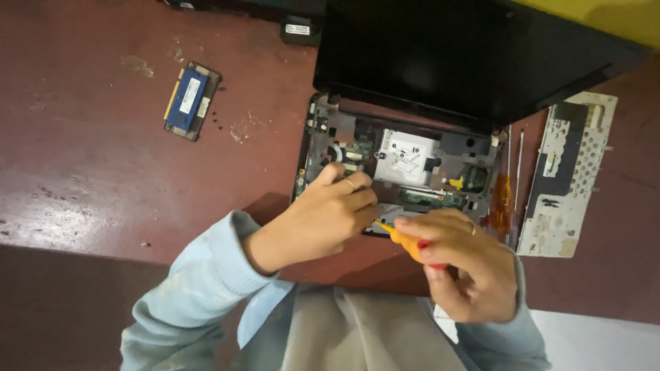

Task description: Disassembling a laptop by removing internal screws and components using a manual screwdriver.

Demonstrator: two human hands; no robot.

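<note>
Soft pale-blue sleeves lead to both hands over a scuffed reddish-brown table [89, 172]. The right hand [460, 264] is curled tight around a screwdriver [405, 244] with a smooth orange and red plastic handle, angled toward the opened laptop [405, 165]. The left hand [330, 216], fingers bent and closed, presses on the laptop's exposed near-left edge. The laptop sits mid-table, its casing off: green circuit boards, a flat silvery metal plate, glossy black screen tilted back. Just right lie more thin screwdrivers [505, 199] and a perforated pale keyboard panel [567, 175]. Far left rests a small blue memory module [189, 99].
</note>
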